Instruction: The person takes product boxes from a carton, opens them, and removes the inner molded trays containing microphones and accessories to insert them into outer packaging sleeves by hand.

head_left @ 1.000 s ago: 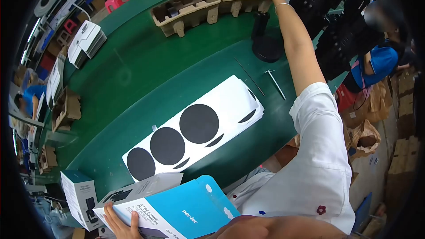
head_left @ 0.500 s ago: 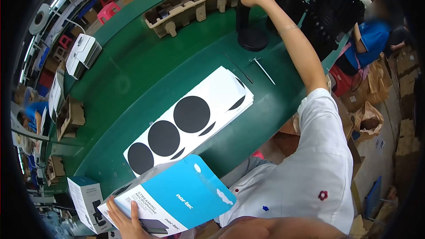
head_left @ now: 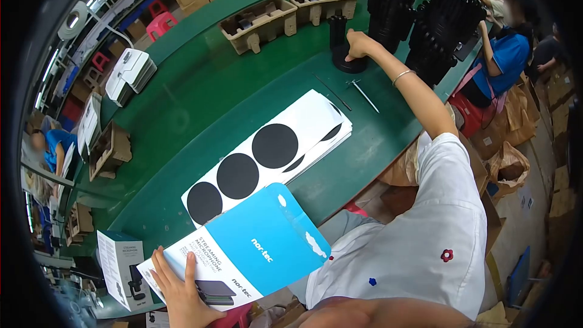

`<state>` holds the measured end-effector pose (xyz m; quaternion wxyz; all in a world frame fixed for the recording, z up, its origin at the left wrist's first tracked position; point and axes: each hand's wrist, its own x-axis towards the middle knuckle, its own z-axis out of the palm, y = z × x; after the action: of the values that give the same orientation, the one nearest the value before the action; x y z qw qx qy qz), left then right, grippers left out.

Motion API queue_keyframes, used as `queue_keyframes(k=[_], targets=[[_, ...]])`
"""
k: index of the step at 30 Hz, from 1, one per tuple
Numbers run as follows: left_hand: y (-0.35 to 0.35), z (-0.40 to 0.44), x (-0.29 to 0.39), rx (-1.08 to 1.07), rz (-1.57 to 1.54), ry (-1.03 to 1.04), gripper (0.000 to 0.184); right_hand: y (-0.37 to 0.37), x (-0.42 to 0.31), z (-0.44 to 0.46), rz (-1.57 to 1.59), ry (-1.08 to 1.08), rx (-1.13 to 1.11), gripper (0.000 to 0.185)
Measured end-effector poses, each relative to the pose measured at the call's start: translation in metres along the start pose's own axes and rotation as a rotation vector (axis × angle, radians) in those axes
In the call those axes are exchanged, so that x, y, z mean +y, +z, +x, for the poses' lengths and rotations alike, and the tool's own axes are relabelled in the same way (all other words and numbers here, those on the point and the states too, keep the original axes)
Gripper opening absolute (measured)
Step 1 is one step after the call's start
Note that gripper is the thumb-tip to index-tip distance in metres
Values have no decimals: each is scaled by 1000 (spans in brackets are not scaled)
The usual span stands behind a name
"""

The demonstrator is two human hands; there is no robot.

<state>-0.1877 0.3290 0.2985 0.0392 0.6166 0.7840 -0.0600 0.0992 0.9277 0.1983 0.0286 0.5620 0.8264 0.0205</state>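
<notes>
My left hand (head_left: 182,291) grips the lower left part of a blue and white microphone carton (head_left: 249,249), fingers spread over its printed face. The carton is tilted, with a blue flap sticking out at its upper right. Across the table, my right hand (head_left: 361,45) is closed at a round black base (head_left: 349,64), thumb down on it; the other fingers are mostly hidden. Beside that base stands a short black cylinder (head_left: 337,31). A stack of white sheets with black discs (head_left: 274,146) lies between my hands.
A printed microphone box (head_left: 130,270) stands left of the carton. A thin dark rod (head_left: 333,91) and a silver tool (head_left: 365,97) lie near the sheets. Pulp trays (head_left: 258,27) line the back. Tall black stacks (head_left: 432,39) rise at the right, near a person in blue (head_left: 507,54).
My right hand has come down from the cylinder's top to the round base. My left hand still holds the carton, which has turned slightly. The whole view has shifted a little.
</notes>
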Motion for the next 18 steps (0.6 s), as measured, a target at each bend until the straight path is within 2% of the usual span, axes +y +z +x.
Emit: queue_keyframes(k=[2,5,8,12,13,16,18], targets=[[0,0,1,9,-29,-9,127,-20,-13,-18,-185,34,18,80],[1,0,-2,29,-62,1,129,-10,-1,10,-65,-38,-260,82],[3,-1,-4,16,-59,-6,130,-1,10,9,-25,-30,-106,82],[3,-1,-6,-9,-49,-24,130,-12,7,-12,155,83,22,76],[3,-2,-5,-5,-56,-24,130,-12,6,-15,217,76,102,66],[3,-2,-5,0,-67,-19,130,-30,7,-12,686,-27,22,53],[5,-3,-6,4,-66,-13,130,-36,-4,0,541,-182,237,48]])
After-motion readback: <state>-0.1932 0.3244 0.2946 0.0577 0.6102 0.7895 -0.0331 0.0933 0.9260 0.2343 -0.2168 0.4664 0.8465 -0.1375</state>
